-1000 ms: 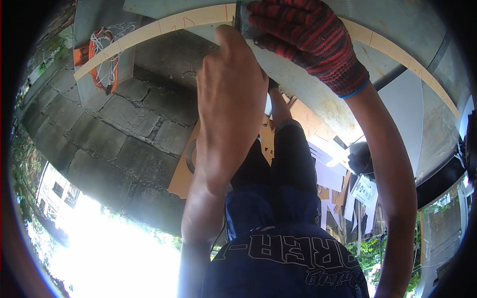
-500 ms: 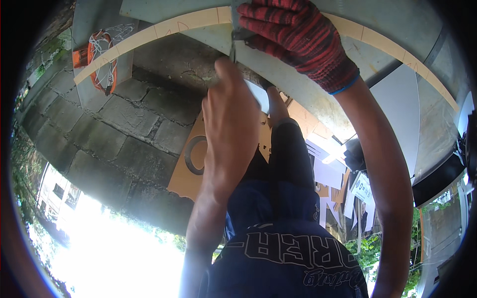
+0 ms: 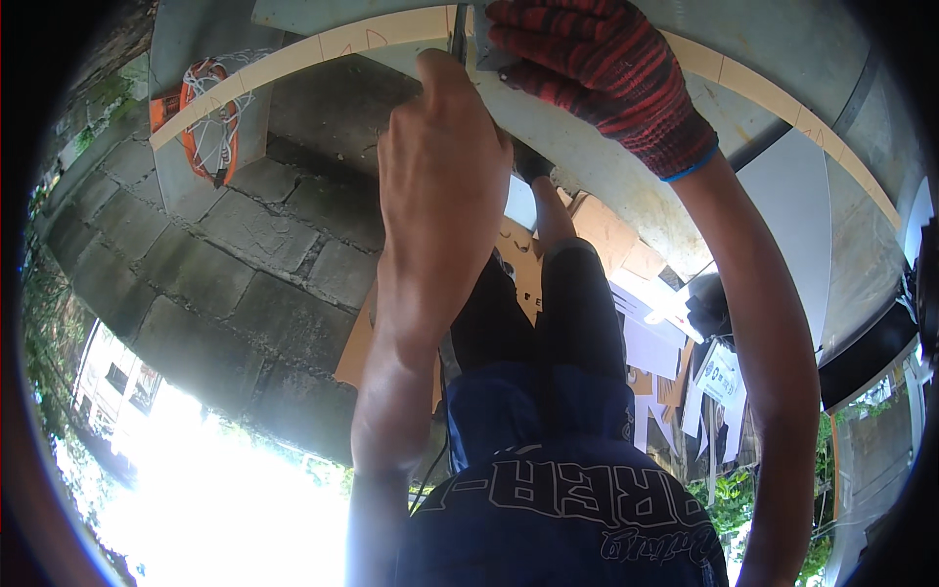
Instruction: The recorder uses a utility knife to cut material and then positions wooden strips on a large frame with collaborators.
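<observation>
A long pale wooden strip [image 3: 381,34], marked with red lines, lies across the far side and looks bent by the lens. My right hand [image 3: 611,83], in a red-and-black striped glove, holds a flat grey metal piece [image 3: 482,41] against the strip, thumb on the near side and fingers beyond. Just left of it, my bare left hand [image 3: 440,176] is closed, knuckles up, around a thin dark tool [image 3: 457,31]. The tool's tip meets the strip beside the metal piece's edge. Its grip is hidden in my palm, so I cannot tell its kind.
Beneath the strip is a grey-green tabletop [image 3: 626,132]. An orange hoop with a white net [image 3: 210,122] hangs at the far left, near a block wall [image 3: 205,284]. Cardboard pieces [image 3: 606,235] and white offcuts [image 3: 646,338] lie below at the right.
My left hand has moved away from me and slightly left, taking the dark tool up to the strip. My gloved right hand has shifted slightly right and stays at the metal piece.
</observation>
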{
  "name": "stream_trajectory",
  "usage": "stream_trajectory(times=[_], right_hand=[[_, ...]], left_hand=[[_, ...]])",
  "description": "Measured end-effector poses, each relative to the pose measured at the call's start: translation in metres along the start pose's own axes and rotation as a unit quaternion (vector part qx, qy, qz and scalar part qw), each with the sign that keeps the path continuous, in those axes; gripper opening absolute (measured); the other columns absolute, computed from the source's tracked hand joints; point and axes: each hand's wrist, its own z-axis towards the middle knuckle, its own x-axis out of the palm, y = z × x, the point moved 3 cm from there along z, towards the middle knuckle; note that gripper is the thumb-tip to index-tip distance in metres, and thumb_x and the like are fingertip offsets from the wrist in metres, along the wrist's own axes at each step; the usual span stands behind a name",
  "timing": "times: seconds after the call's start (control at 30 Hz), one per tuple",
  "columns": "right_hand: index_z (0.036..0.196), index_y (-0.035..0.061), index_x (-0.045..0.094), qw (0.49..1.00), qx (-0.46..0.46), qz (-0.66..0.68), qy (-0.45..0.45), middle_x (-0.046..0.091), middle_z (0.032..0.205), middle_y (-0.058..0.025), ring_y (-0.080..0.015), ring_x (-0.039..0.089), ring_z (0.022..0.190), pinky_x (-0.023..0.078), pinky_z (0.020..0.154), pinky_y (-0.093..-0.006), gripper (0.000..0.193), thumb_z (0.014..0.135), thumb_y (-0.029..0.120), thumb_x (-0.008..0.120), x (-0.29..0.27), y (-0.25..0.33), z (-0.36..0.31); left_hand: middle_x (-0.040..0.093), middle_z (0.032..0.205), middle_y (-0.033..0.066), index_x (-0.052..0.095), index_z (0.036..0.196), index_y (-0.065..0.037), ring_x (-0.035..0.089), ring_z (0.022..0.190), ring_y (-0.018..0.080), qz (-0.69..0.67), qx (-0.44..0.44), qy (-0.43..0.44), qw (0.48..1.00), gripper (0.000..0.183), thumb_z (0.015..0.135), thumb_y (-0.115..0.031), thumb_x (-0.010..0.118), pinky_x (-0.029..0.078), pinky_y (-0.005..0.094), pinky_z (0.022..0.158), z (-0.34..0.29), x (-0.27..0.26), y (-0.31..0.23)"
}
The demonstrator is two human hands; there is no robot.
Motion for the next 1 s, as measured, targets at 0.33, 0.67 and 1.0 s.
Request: stream_trajectory(times=[0.33, 0.67, 1.0], right_hand=[[0.105, 0.0056, 0.064, 1.000, 0.010, 0.009, -0.001, 0.066, 0.105, -0.0080, -0.0254, 0.062, 0.096, 0.050, 0.084, -0.0361, 0.036, 0.073, 0.019, 0.074, -0.0010, 0.0006, 0.0019], [0.105, 0.0074, 0.064, 1.000, 0.016, 0.014, -0.014, 0.065, 0.107, -0.0070, -0.0249, 0.061, 0.100, 0.049, 0.086, -0.0371, 0.034, 0.074, 0.019, 0.072, 0.0036, -0.0008, -0.0024], [0.105, 0.0066, 0.064, 1.000, 0.003, 0.010, 0.010, 0.065, 0.107, -0.0080, -0.0255, 0.061, 0.100, 0.049, 0.086, -0.0378, 0.034, 0.075, 0.020, 0.072, 0.0005, -0.0001, 0.0012]], left_hand=[[0.060, 0.070, 0.0264, 0.043, 0.087, 0.001, 0.060, 0.072, 0.0466, -0.001, -0.007, 0.021, 1.000, 0.014, 0.095, -0.011, 0.042, 0.045, 0.0530, 0.063, 0.0056, -0.0023, -0.0072], [0.059, 0.073, 0.0252, 0.044, 0.087, 0.001, 0.059, 0.075, 0.0464, -0.009, -0.008, 0.019, 1.000, 0.016, 0.095, -0.012, 0.043, 0.043, 0.0515, 0.063, 0.0018, -0.0006, -0.0059], [0.060, 0.080, 0.0264, 0.045, 0.088, 0.002, 0.059, 0.078, 0.0474, -0.013, -0.021, 0.020, 0.999, 0.016, 0.094, -0.013, 0.042, 0.042, 0.0521, 0.064, 0.0024, -0.0025, -0.0065]])
